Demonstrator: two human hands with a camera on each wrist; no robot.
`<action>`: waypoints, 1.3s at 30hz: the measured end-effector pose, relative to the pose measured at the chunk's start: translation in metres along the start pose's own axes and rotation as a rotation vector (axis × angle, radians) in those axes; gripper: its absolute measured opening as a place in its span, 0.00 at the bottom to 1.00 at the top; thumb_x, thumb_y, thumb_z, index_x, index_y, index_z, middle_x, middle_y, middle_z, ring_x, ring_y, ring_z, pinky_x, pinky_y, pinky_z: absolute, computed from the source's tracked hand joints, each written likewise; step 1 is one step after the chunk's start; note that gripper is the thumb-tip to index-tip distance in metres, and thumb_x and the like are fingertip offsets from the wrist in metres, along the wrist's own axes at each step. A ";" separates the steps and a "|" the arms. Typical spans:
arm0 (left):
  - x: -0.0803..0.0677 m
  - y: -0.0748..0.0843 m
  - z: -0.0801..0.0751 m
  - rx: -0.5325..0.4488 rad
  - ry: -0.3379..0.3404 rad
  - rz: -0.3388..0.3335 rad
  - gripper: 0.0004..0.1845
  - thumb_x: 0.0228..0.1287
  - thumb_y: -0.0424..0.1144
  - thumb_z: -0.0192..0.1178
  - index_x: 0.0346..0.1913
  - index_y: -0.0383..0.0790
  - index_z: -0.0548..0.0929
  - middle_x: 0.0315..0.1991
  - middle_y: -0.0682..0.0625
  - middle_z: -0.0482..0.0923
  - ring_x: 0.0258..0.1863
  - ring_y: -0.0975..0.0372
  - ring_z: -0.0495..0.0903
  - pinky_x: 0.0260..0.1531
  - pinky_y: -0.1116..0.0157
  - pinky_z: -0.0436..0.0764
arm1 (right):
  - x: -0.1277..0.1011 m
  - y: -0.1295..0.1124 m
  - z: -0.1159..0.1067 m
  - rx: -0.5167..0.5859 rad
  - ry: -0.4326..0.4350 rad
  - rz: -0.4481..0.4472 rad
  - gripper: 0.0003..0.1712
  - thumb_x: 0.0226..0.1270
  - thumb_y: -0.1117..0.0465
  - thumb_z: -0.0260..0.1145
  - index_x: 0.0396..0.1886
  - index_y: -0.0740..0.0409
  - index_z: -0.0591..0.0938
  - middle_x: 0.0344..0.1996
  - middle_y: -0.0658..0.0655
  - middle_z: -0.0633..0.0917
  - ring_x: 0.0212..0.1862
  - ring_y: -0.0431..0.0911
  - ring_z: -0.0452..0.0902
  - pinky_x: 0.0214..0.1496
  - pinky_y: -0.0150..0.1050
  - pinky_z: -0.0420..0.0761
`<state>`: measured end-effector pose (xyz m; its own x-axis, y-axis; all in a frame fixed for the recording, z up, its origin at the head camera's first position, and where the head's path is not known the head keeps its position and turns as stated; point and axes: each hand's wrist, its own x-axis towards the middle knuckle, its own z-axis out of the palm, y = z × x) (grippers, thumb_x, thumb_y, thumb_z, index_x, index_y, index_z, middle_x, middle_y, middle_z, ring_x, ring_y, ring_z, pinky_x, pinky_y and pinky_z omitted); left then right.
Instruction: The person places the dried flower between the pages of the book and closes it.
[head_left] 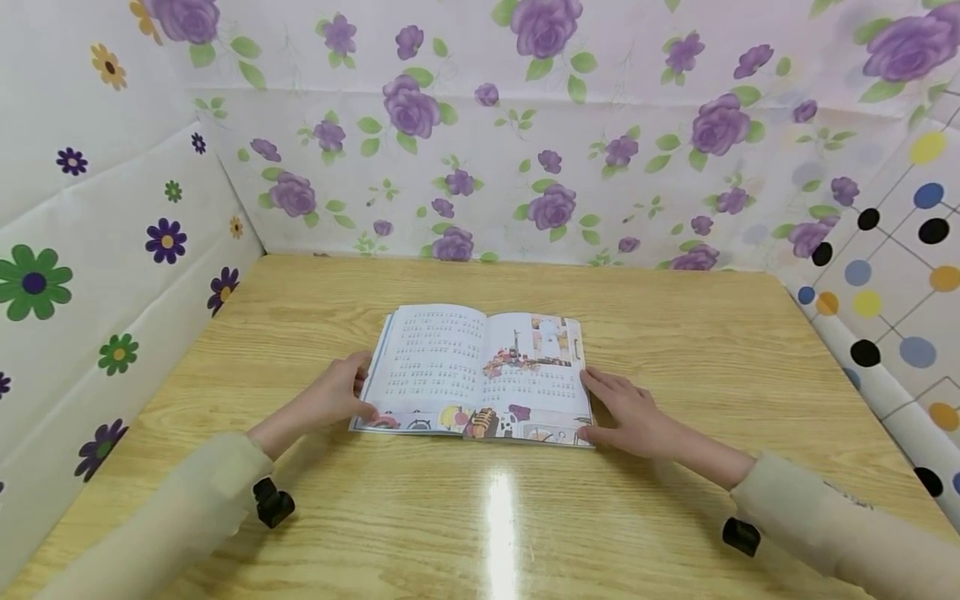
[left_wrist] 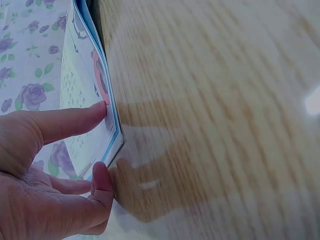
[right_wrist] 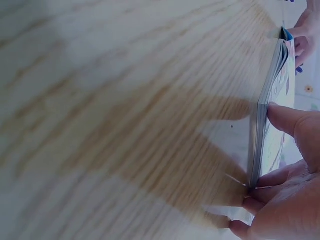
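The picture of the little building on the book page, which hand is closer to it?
Right. The right hand rests at the edge of the page bearing that picture in the open book; the left hand is across the book at its other edge.

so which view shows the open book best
The head view: the book lies open on the table, both pages visible. The left wrist view shows only its left edge, the right wrist view only its right edge.

Beige sleeves (head_left: 187, 500) cover both arms, a black wrist camera (head_left: 272, 502) under each.
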<state>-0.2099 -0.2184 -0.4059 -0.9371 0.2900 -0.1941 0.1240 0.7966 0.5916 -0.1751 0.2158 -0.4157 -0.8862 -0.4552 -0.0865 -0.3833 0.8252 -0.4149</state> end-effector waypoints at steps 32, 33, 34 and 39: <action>0.006 0.020 -0.040 0.014 0.063 0.108 0.35 0.52 0.31 0.73 0.59 0.23 0.66 0.46 0.38 0.72 0.46 0.50 0.74 0.46 0.58 0.74 | -0.002 0.004 0.004 0.019 0.048 -0.017 0.50 0.64 0.45 0.69 0.76 0.65 0.60 0.76 0.67 0.61 0.73 0.69 0.58 0.63 0.75 0.59; 0.006 0.022 -0.041 0.018 0.069 0.109 0.35 0.52 0.31 0.73 0.59 0.23 0.66 0.46 0.37 0.72 0.46 0.50 0.74 0.46 0.58 0.75 | -0.002 0.004 0.004 0.018 0.048 -0.018 0.50 0.64 0.45 0.69 0.76 0.65 0.60 0.75 0.67 0.61 0.73 0.69 0.58 0.63 0.75 0.59; 0.006 0.023 -0.042 0.019 0.073 0.112 0.35 0.53 0.31 0.73 0.59 0.23 0.66 0.45 0.37 0.73 0.46 0.50 0.75 0.45 0.58 0.75 | -0.002 0.004 0.004 0.019 0.049 -0.019 0.50 0.64 0.45 0.69 0.76 0.65 0.60 0.75 0.67 0.61 0.73 0.69 0.58 0.63 0.75 0.59; 0.011 0.029 -0.051 0.024 0.095 0.158 0.34 0.55 0.31 0.72 0.62 0.23 0.67 0.46 0.38 0.73 0.45 0.51 0.75 0.43 0.59 0.77 | -0.001 0.004 0.004 0.015 0.053 -0.024 0.50 0.64 0.44 0.69 0.76 0.64 0.60 0.75 0.67 0.61 0.72 0.69 0.58 0.63 0.75 0.59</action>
<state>-0.2334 -0.2193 -0.3515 -0.9318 0.3621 -0.0252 0.2787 0.7582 0.5895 -0.1745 0.2186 -0.4208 -0.8896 -0.4559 -0.0281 -0.4011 0.8090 -0.4297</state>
